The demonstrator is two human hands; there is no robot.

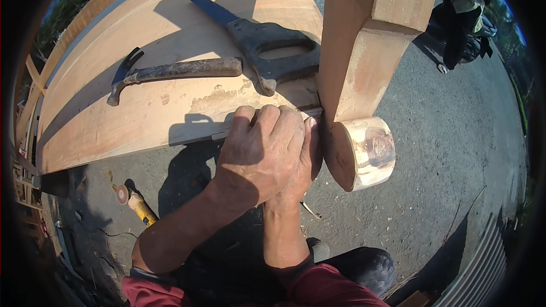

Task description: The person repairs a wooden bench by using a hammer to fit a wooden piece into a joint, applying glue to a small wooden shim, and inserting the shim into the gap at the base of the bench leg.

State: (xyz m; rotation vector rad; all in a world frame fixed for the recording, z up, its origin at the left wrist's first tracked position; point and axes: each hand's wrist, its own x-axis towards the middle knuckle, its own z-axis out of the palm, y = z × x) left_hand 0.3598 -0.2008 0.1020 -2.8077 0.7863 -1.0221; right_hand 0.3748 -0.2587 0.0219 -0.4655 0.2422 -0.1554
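At the near edge of a broad wooden board (85,125), my left hand (259,150) is closed, knuckles up, and overlaps my right hand (310,156). Most of my right hand is hidden beneath it; its visible fingers are curled against the edge, close to a wooden post. On both sides of my hands shows a thin pale wooden strip (220,135) along the board's edge. What my fingers grip is hidden. Beyond them on the board lie a claw hammer (185,69), its head to the left, and a handsaw (248,37) with a black handle.
The thick wooden post (347,68), with a rounded end block (375,150), rises just right of my hands. A yellow angle grinder (141,207) lies on the grey ground at lower left. Dark bags (466,23) sit at far right, corrugated sheet (478,267) at lower right.
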